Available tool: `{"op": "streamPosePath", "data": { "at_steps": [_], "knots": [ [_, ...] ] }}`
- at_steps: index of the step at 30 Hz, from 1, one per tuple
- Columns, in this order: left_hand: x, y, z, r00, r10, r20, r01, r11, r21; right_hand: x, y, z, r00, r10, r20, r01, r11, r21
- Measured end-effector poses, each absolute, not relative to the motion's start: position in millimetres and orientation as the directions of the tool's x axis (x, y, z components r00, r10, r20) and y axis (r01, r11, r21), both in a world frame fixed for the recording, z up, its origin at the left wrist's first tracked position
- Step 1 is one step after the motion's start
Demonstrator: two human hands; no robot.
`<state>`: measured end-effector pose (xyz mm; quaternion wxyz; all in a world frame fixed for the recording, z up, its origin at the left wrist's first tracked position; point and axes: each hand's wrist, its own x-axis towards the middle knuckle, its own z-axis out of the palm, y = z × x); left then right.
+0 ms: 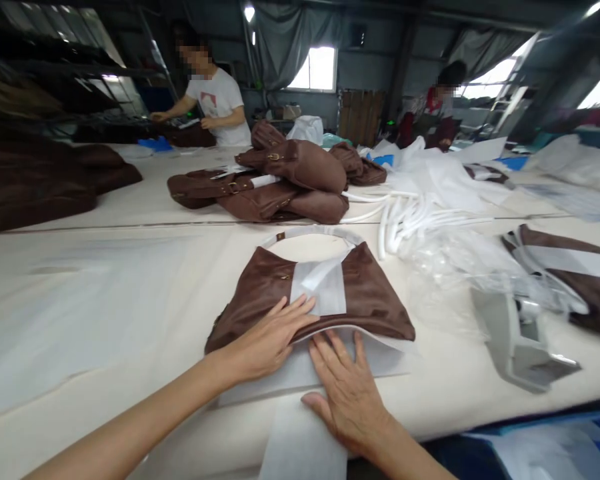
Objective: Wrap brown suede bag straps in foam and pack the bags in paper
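A brown handbag [380,293] lies flat in front of me, its strap [325,231] wrapped in white material and arched away from me. Across the bag's middle runs a strip of white wrapping paper [333,293], and its other end hangs over the table's near edge. My left hand [275,337] lies on the bag's lower front with fingers stretched out, the fingertips by the strip. Fingers spread, my right hand [347,387] rests palm down on white paper at the bag's bottom edge, its fingertips just under that edge.
Brown bags [300,177] are heaped further back, beside white tubes [405,217] and clear plastic [450,267]. A grey tape dispenser [510,340] stands at right near another wrapped bag [575,273]. White sheets [80,313] lie at left. Two people work beyond the table.
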<state>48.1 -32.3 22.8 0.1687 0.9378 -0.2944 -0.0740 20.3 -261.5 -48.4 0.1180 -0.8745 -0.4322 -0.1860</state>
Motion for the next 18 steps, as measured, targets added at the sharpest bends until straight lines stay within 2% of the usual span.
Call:
{"op": "streamPosePath", "data": {
  "at_steps": [3, 6, 9, 11, 12, 14, 16, 18],
  "knots": [
    [48, -29, 10, 0.82, -0.572, 0.024, -0.546, -0.769, 0.334, 29, -277, -50, 0.54, 0.744, 0.393, 0.821, -0.569, -0.053],
    [46, -27, -1, 0.819, -0.569, 0.077, -0.562, -0.767, 0.31, 36, -305, -40, 0.546, 0.759, 0.356, 0.834, -0.534, -0.14],
    [44, -26, -11, 0.815, -0.564, 0.135, -0.577, -0.768, 0.279, 40, -338, -6, 0.629, 0.741, 0.237, 0.759, -0.517, -0.396],
    [43, -26, -16, 0.809, -0.564, 0.168, -0.588, -0.768, 0.253, 48, -355, 27, 0.76, 0.634, 0.142, 0.579, -0.562, -0.59],
    [43, -25, -18, 0.804, -0.565, 0.183, -0.594, -0.768, 0.24, 57, -360, 43, 0.821, 0.554, 0.137, 0.496, -0.576, -0.649],
    [43, -25, -20, 0.795, -0.569, 0.212, -0.606, -0.765, 0.219, 85, -362, 68, 0.885, 0.411, 0.22, 0.44, -0.583, -0.682],
    [43, -25, -18, 0.787, -0.572, 0.229, -0.614, -0.763, 0.203, 129, -352, 80, 0.903, 0.315, 0.292, 0.429, -0.636, -0.642],
    [42, -26, -16, 0.782, -0.577, 0.236, -0.619, -0.762, 0.189, 182, -334, 79, 0.935, 0.258, 0.242, 0.352, -0.743, -0.569]
  ]
}}
